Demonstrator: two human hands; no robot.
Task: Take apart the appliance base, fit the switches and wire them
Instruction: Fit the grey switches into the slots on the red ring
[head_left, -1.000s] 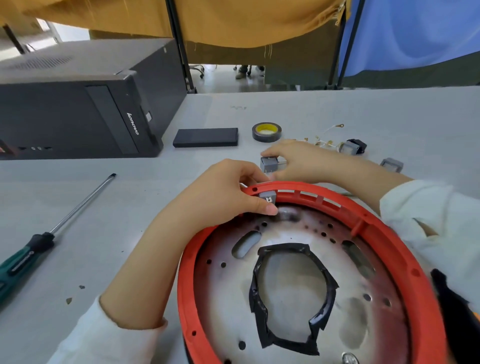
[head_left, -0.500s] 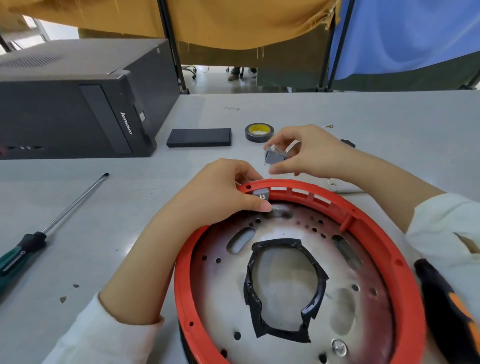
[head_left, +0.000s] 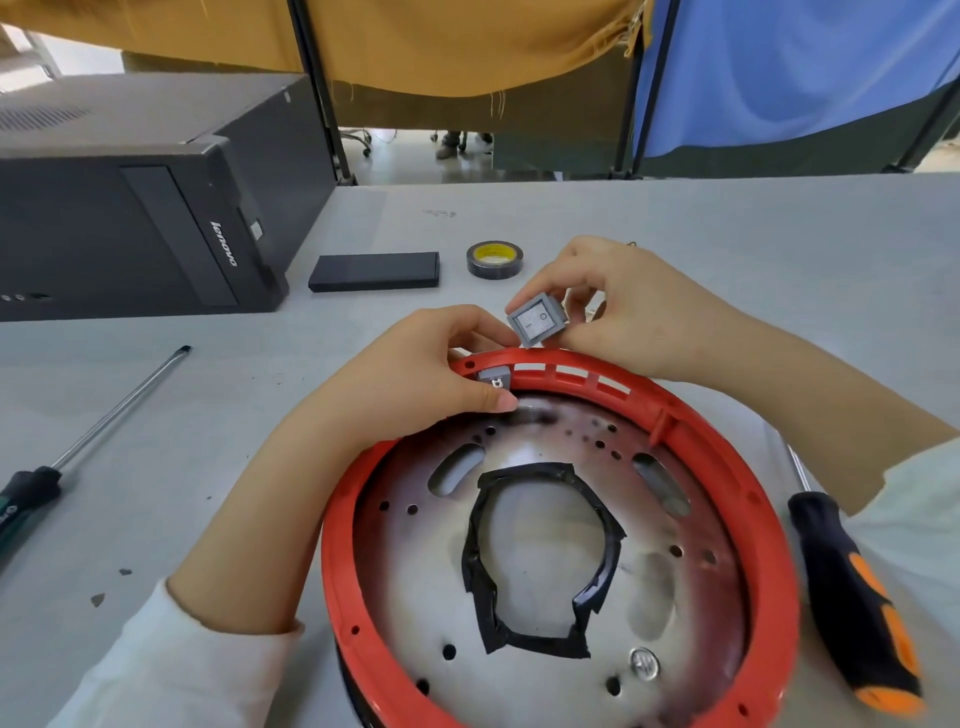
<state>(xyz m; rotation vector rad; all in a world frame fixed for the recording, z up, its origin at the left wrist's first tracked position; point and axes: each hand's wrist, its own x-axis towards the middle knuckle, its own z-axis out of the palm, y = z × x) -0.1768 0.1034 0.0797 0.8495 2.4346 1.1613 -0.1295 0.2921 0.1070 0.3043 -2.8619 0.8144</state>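
Pinching grey switch, right hand, above red base

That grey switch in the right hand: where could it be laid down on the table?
Bare table lies between the long screwdriver and the red base, and beyond the tape roll. Crowded where both hands meet the rim.

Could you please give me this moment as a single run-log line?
left hand: pinches fitted switch in red base ring | right hand: holds loose grey switch above ring | stage: fitting switches
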